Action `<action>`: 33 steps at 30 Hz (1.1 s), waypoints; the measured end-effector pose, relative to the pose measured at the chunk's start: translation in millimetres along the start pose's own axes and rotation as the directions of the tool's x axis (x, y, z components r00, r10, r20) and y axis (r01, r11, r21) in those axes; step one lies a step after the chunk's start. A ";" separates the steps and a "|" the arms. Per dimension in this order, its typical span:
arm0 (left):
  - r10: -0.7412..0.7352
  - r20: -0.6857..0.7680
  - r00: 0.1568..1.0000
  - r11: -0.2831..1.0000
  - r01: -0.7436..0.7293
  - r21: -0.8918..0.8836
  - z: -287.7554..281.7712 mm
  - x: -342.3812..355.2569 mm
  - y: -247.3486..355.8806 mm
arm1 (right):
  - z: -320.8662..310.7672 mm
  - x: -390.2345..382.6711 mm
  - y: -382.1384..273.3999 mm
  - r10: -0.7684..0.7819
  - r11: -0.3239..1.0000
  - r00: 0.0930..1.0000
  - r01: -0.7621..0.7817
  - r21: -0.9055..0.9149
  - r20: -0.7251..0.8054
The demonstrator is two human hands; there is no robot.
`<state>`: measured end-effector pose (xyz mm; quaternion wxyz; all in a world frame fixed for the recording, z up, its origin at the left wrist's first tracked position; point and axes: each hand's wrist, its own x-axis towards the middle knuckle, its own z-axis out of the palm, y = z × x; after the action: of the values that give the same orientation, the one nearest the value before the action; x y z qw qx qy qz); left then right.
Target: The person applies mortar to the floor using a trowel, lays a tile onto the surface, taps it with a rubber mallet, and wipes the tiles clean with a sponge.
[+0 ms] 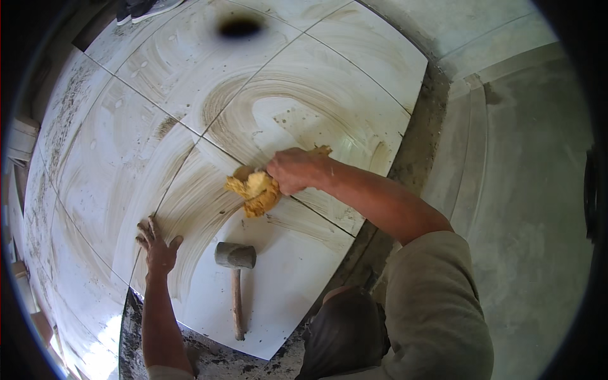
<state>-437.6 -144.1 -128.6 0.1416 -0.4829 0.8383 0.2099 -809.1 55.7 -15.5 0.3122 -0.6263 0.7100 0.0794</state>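
A crumpled yellow sponge (256, 190) is bunched in my right hand (296, 170), which is closed round it near a joint between large white floor tiles (285, 266). A bit of the same yellow stuff sticks out on the far side of the fist. My left hand (158, 247) lies on the tiles at the left, fingers spread, holding nothing. Between my arms a mallet with a dark grey head (235, 255) and a wooden handle (237, 310) rests on the nearest tile. Brown smears curve over the tiles around both hands.
Rough, dark bare ground (215, 361) borders the tiles at the near edge. Along the right runs a grey plastered wall (525, 158). Another person's shoe (152, 9) stands at the far left. Assorted debris lies along the left rim.
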 end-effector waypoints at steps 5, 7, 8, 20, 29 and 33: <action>0.079 -0.022 0.997 0.996 -0.078 0.040 0.8 1.8 -2.8 | 36.6 -51.8 13.1 0.045 0.998 0.990 -0.051 0.045 0.136; 0.086 -0.011 0.996 0.995 -0.085 0.052 0.0 2.3 -3.3 | 53.0 -74.6 18.2 0.028 0.995 0.993 -0.038 0.094 0.112; 0.093 -0.010 0.996 0.995 -0.093 0.047 -0.3 2.6 -3.4 | 59.9 -83.4 20.6 0.050 0.995 0.981 -0.065 0.073 0.185; 0.049 0.011 0.999 0.998 -0.050 0.031 -2.5 3.4 -0.1 | 97.8 -206.0 39.1 0.202 0.979 0.887 -0.179 -0.094 0.416; 0.038 -0.005 0.999 0.999 -0.038 -0.024 0.9 5.3 -6.6 | 71.1 -352.1 63.1 0.782 0.609 0.513 -0.506 0.611 -0.354; 0.045 0.009 0.999 0.999 -0.045 -0.017 -1.1 4.5 -4.1 | 105.3 -356.2 76.9 0.900 0.426 0.435 -0.881 0.206 -0.001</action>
<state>-436.3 -149.8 -130.5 0.1367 -0.4641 0.8465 0.2221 -837.7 423.4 72.9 0.2364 -0.1295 0.9535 0.1348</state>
